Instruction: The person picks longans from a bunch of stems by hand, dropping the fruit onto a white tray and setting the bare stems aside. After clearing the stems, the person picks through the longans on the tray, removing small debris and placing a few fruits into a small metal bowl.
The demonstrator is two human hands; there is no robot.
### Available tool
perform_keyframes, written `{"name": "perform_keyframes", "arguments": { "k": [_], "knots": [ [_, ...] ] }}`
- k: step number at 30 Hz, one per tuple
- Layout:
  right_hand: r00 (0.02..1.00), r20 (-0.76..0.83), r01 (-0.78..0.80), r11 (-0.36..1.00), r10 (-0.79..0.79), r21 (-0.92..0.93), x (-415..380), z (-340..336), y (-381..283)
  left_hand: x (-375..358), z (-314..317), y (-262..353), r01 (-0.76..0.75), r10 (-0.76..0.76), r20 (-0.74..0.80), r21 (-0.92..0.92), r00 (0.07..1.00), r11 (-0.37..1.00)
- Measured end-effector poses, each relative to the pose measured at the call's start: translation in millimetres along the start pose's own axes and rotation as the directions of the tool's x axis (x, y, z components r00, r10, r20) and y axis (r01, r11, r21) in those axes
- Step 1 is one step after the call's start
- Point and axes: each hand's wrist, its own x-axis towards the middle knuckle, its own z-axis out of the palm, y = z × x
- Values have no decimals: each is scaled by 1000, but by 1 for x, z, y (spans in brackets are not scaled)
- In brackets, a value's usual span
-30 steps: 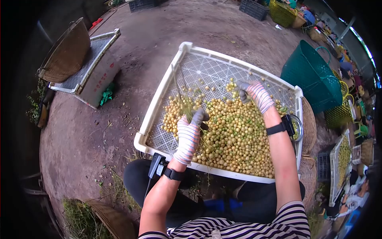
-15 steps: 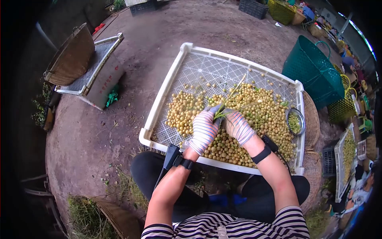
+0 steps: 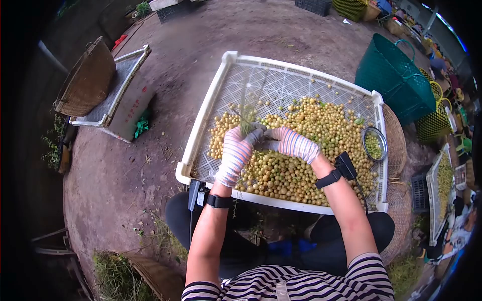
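A white plastic tray (image 3: 203, 118) with a mesh bottom lies across my lap, bearing a wide heap of small round yellow-brown fruits (image 3: 281, 175). Above its left part, my left hand (image 3: 237, 152), in a striped glove with grey fingertips, is closed on a bunch of thin green stems (image 3: 246, 120), blurred at the top. My right hand (image 3: 292, 143), gloved alike, reaches in from the right with its fingers pressed together against the left fingertips. Whatever is between its fingertips is too small to make out. A metal bowl (image 3: 384, 145) of greener fruits sits at the tray's right side.
At the left, a brown basket (image 3: 90, 75) leans on a tilted white crate (image 3: 128, 113). A green basket (image 3: 391, 75) stands at the upper right, beside yellow-black baskets (image 3: 434, 118). Another fruit tray (image 3: 433, 195) is at the right. Cut stems (image 3: 120, 276) lie lower left.
Both hands have moved left over the tray, and my left wrist has turned more upright. The stems between them have shifted left too and now blur. The view has shifted slightly.
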Motion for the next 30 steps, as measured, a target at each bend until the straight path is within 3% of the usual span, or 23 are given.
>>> {"name": "perform_keyframes", "arguments": {
  "k": [3,4,7,8,12,14,16,19,20,23,24,25,27,30],
  "knots": [
    [995,-99,-18,991,5,-133,8,7,7,-1,0,-19,-34,40,-51,105,998,994],
    [979,-177,32,939,-98,-342,6,6,4,1,0,-28,-40,44,-74,65,996,997],
    [981,-150,-187,802,123,-568,2,-1,-27,4,4,-34,-74,72,-132,-11,989,997],
    [979,-180,-196,715,99,-671,5,4,-12,4,5,-33,-82,73,-167,-52,983,995],
    [882,-327,43,748,-340,-662,4,10,12,5,6,-36,-32,24,-155,-49,988,998],
    [970,-237,-125,724,-55,-679,-2,3,1,4,6,-35,-40,29,-160,-68,987,997],
    [960,-118,-262,670,254,-694,-3,-9,-23,3,8,-31,-43,28,-160,-94,987,995],
    [983,-184,-126,787,16,-604,-16,-11,-13,3,8,-29,-50,41,-165,-52,985,997],
    [966,-210,20,852,-152,-524,-12,-8,4,4,7,-27,-47,36,-149,-68,988,997],
    [965,-176,140,950,-194,-279,-1,-5,1,2,10,-16,-19,20,-89,3,996,1000],
    [974,-190,81,969,-127,-234,-1,0,-7,1,11,-17,-38,39,-92,14,995,999],
    [971,-214,94,994,-104,-56,1,9,2,-2,14,-9,-40,39,-65,-21,997,999],
    [970,-243,10,999,0,39,10,24,14,-2,8,-9,-47,44,-96,-25,994,999],
    [921,-323,70,910,-216,-408,6,18,12,-5,5,-22,-57,56,-142,-5,988,998]
  ]
}}
